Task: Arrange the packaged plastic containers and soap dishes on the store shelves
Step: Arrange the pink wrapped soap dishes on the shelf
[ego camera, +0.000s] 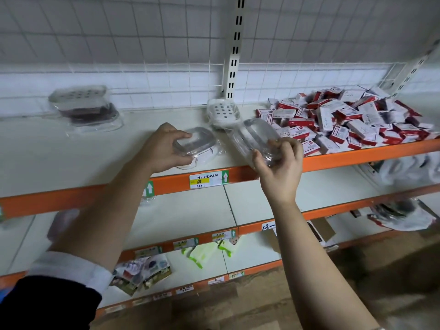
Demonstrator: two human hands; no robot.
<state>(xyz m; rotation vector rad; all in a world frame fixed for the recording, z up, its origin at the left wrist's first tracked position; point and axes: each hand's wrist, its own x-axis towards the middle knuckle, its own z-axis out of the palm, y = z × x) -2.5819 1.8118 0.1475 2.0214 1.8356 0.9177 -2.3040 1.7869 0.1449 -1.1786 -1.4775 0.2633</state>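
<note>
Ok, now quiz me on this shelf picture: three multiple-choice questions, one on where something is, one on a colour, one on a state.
1. Where does the pile of small boxes lie?
A. Right end of the top shelf
B. Bottom shelf
C. Floor

2. What colour are the shelf edges?
A. Blue
B. Orange
C. Green

3. How is the wrapped container at the right hand?
A. Lying flat, untouched
B. Held tilted in the fingers
C. Stacked on the boxes

Answers:
1 A, the boxes crowd that shelf's right end.
2 B, every front edge is orange.
3 B, the right hand pinches it at a slant, while the left hand grips a second container resting on the shelf.
</note>
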